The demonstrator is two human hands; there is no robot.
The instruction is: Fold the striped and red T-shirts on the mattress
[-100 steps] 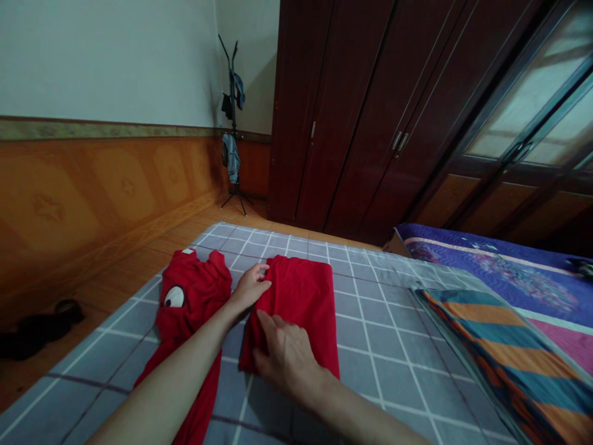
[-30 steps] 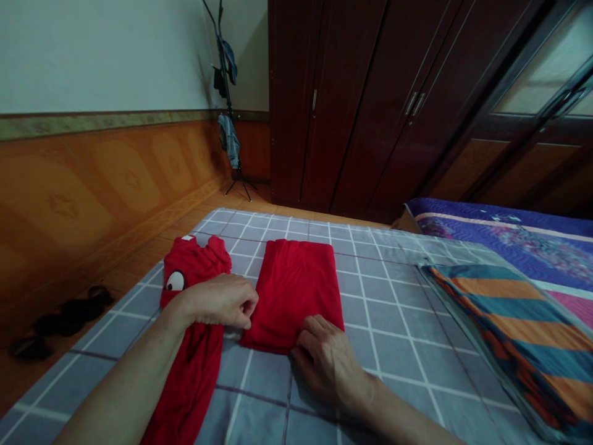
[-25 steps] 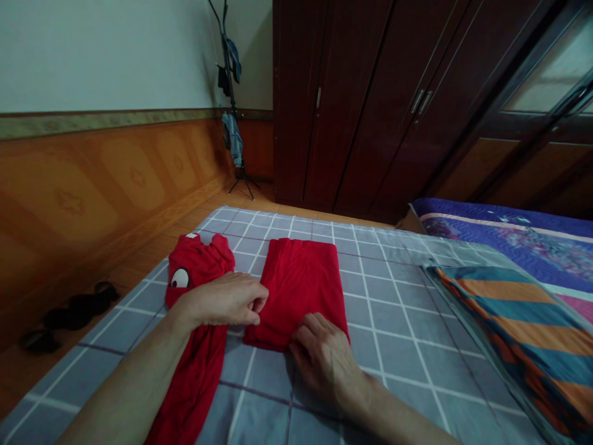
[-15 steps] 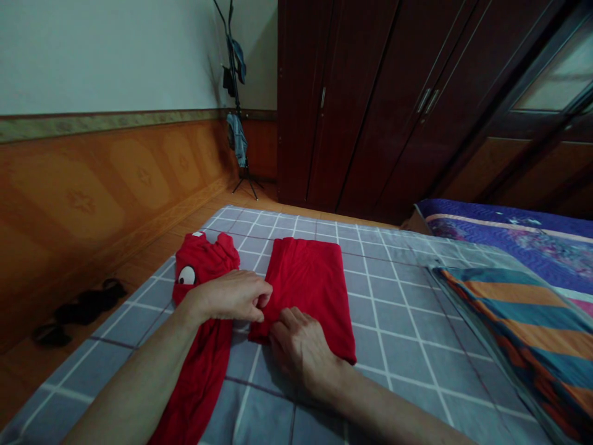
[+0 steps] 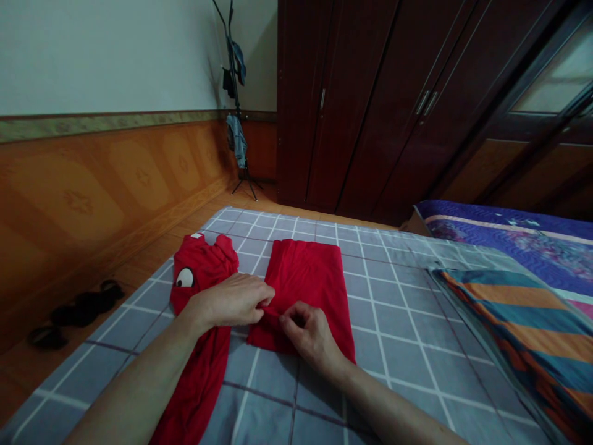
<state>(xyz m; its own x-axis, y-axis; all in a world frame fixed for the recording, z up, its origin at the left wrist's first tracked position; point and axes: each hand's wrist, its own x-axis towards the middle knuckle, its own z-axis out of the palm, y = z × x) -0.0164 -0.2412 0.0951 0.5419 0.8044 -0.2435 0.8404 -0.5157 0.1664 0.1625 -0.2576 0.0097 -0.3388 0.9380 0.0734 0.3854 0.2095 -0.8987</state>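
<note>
A folded red garment lies flat on the grey checked bed sheet. At its left edge, my left hand is closed, its fingertips pinching the red cloth. My right hand pinches the same garment nearer its front edge, thumb and forefinger together, and a small ridge of cloth runs between both hands. Under my left forearm lies a red shirt with a white cartoon eye, bunched lengthwise and stretching toward me; my forearm hides part of it.
A striped orange and teal folded cloth lies on the right of the bed. Beyond it is a purple flowered bed cover. Dark wardrobes and a coat stand stand behind. Black shoes sit on the floor at left.
My right hand has shifted up and slightly right, from the garment's front edge onto its surface, and now lifts a small fold. My left hand has barely moved.
</note>
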